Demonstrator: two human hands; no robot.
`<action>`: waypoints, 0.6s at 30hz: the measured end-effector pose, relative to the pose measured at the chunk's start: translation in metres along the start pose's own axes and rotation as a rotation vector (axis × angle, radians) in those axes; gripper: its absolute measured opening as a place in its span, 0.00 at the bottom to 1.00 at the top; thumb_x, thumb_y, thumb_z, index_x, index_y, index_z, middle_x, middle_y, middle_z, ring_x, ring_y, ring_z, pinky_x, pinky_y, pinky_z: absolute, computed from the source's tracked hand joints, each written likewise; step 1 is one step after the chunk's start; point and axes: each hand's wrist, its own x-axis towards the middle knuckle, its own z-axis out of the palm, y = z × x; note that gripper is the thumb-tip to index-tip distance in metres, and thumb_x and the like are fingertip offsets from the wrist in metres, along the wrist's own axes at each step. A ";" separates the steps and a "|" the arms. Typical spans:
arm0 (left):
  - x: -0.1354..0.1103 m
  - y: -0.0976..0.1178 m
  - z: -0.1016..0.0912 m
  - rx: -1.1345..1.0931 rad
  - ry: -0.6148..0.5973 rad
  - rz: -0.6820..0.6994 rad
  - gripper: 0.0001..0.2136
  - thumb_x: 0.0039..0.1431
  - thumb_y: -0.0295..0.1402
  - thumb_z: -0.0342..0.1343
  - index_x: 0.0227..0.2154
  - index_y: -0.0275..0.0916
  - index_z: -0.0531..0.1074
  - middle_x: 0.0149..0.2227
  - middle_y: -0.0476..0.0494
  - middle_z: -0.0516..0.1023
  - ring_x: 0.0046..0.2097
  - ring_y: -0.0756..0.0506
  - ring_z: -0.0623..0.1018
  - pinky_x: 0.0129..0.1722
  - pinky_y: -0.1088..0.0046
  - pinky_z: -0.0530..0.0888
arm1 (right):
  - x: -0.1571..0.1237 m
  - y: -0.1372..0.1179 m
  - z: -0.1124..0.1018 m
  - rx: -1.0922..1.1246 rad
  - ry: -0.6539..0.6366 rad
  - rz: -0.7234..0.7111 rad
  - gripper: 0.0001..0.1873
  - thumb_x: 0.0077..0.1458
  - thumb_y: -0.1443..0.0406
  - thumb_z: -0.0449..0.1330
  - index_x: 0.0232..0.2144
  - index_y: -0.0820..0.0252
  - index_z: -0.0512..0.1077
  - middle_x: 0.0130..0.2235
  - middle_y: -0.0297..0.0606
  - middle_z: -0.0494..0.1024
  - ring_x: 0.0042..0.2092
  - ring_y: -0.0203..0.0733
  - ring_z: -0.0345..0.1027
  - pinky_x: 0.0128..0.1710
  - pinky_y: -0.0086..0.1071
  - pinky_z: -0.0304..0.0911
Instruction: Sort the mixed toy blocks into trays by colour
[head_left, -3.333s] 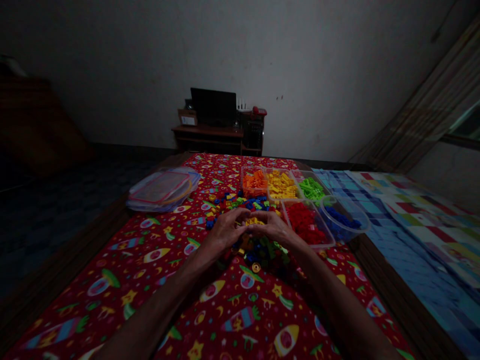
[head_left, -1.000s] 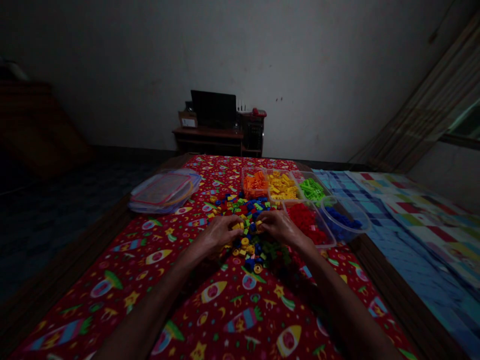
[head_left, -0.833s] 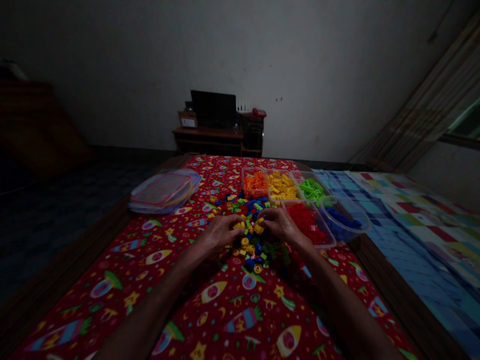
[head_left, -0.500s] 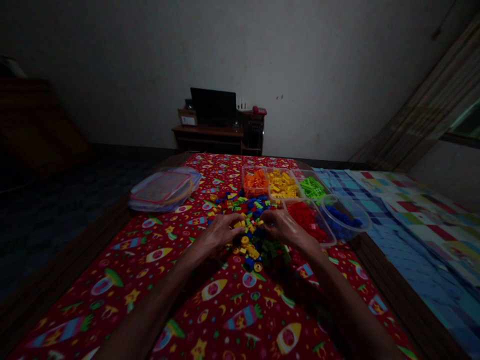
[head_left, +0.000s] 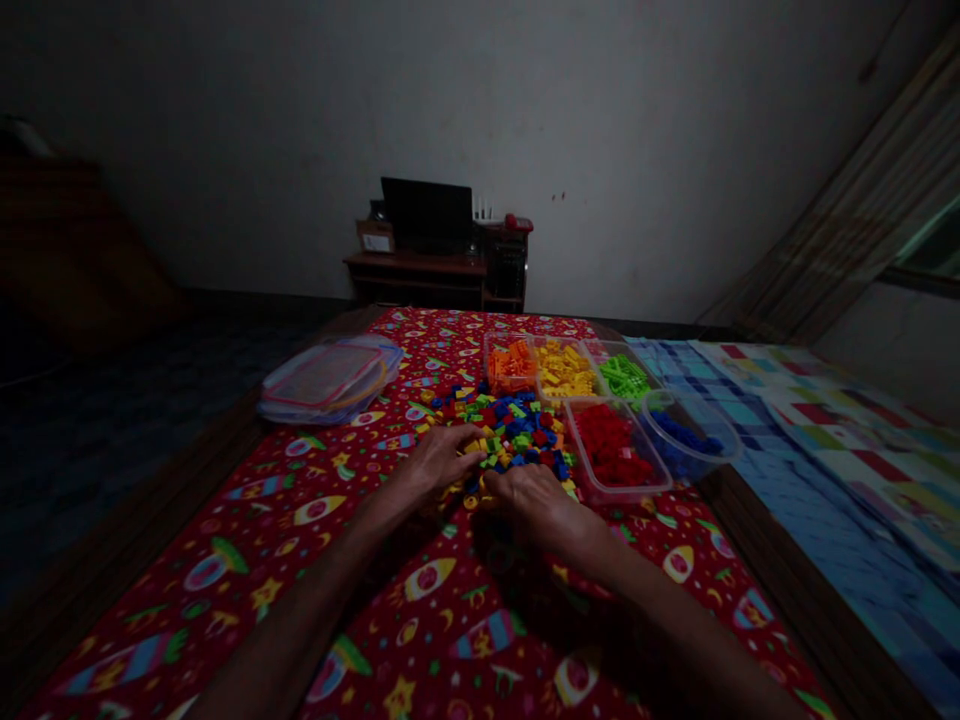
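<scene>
A mixed heap of small plastic building blocks [head_left: 517,428], in yellow, blue, green, red and orange, lies on the red patterned cloth. At its left edge is my left hand [head_left: 439,462], fingers and thumb apart with yellow blocks beside the tips. My right hand [head_left: 536,505] rests at the near edge of the heap, fingers bent and pressed together; its fingertips and anything under them are hidden. Right of the heap stands a clear box of red blocks [head_left: 611,450]. Behind are orange blocks [head_left: 511,362], yellow blocks [head_left: 564,368] and green blocks [head_left: 624,376] in clear containers.
A round clear tub [head_left: 731,445] with blue blocks stands at the far right of the table. Several stacked clear lids [head_left: 326,375] lie on the left. Beyond the table is a desk [head_left: 420,262] with a dark monitor [head_left: 427,212]. A bed [head_left: 817,440] adjoins on the right.
My right hand has moved toward me and left, from the heap's right side to its near edge. Loose blocks nearest me no longer show there. My left hand has barely moved.
</scene>
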 end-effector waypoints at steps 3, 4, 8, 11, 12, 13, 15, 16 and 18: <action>0.000 -0.002 0.002 -0.037 -0.001 0.033 0.15 0.52 0.38 0.52 0.41 0.43 0.76 0.38 0.48 0.81 0.38 0.45 0.78 0.41 0.72 0.72 | 0.006 0.023 -0.006 0.162 0.048 0.013 0.15 0.52 0.76 0.50 0.42 0.63 0.66 0.30 0.35 0.69 0.31 0.35 0.58 0.31 0.28 0.51; 0.000 -0.003 0.003 -0.044 0.000 0.034 0.15 0.52 0.39 0.52 0.41 0.42 0.76 0.38 0.48 0.81 0.37 0.45 0.78 0.41 0.72 0.72 | 0.008 0.030 -0.008 0.209 0.057 0.039 0.12 0.52 0.76 0.51 0.39 0.63 0.67 0.29 0.33 0.68 0.29 0.33 0.56 0.29 0.27 0.49; -0.001 -0.007 0.006 -0.070 0.003 0.033 0.15 0.51 0.39 0.53 0.40 0.42 0.76 0.37 0.48 0.81 0.37 0.45 0.78 0.40 0.72 0.73 | 0.017 0.050 -0.013 0.371 0.138 0.137 0.07 0.50 0.74 0.53 0.33 0.63 0.67 0.26 0.31 0.67 0.27 0.31 0.56 0.27 0.25 0.47; -0.001 -0.007 0.010 -0.129 0.017 0.043 0.14 0.51 0.39 0.54 0.40 0.42 0.76 0.38 0.48 0.80 0.37 0.45 0.78 0.40 0.72 0.73 | 0.025 0.056 -0.009 0.596 0.181 0.234 0.04 0.48 0.70 0.55 0.30 0.62 0.68 0.25 0.29 0.68 0.27 0.31 0.59 0.27 0.24 0.50; 0.000 -0.006 0.011 -0.164 0.024 0.036 0.15 0.51 0.39 0.54 0.40 0.42 0.75 0.38 0.48 0.80 0.37 0.45 0.78 0.39 0.72 0.73 | 0.028 0.057 -0.007 0.717 0.181 0.273 0.03 0.47 0.68 0.56 0.29 0.61 0.67 0.24 0.29 0.68 0.27 0.31 0.61 0.27 0.24 0.52; 0.000 -0.004 0.012 -0.213 0.031 0.027 0.15 0.51 0.40 0.54 0.40 0.41 0.75 0.38 0.47 0.80 0.37 0.45 0.78 0.39 0.72 0.73 | 0.031 0.058 -0.005 0.859 0.176 0.306 0.04 0.46 0.66 0.57 0.28 0.61 0.66 0.23 0.29 0.69 0.27 0.32 0.62 0.26 0.25 0.53; 0.001 0.001 0.012 -0.334 0.038 0.001 0.17 0.50 0.41 0.54 0.41 0.39 0.75 0.38 0.46 0.80 0.37 0.44 0.78 0.38 0.71 0.74 | 0.036 0.060 0.000 1.146 0.166 0.345 0.08 0.43 0.63 0.60 0.27 0.59 0.65 0.22 0.28 0.70 0.26 0.33 0.65 0.27 0.25 0.57; 0.001 0.004 0.012 -0.392 0.037 -0.014 0.17 0.49 0.41 0.55 0.40 0.38 0.74 0.38 0.46 0.80 0.37 0.44 0.78 0.38 0.71 0.74 | 0.038 0.061 0.001 1.262 0.164 0.355 0.11 0.42 0.62 0.61 0.27 0.59 0.64 0.22 0.27 0.70 0.26 0.34 0.66 0.27 0.26 0.58; 0.001 0.010 0.011 -0.477 0.033 -0.037 0.17 0.48 0.40 0.56 0.40 0.37 0.74 0.37 0.45 0.80 0.38 0.44 0.78 0.38 0.70 0.74 | 0.040 0.062 0.003 1.402 0.177 0.369 0.14 0.38 0.61 0.64 0.27 0.59 0.64 0.22 0.27 0.71 0.26 0.34 0.67 0.27 0.27 0.60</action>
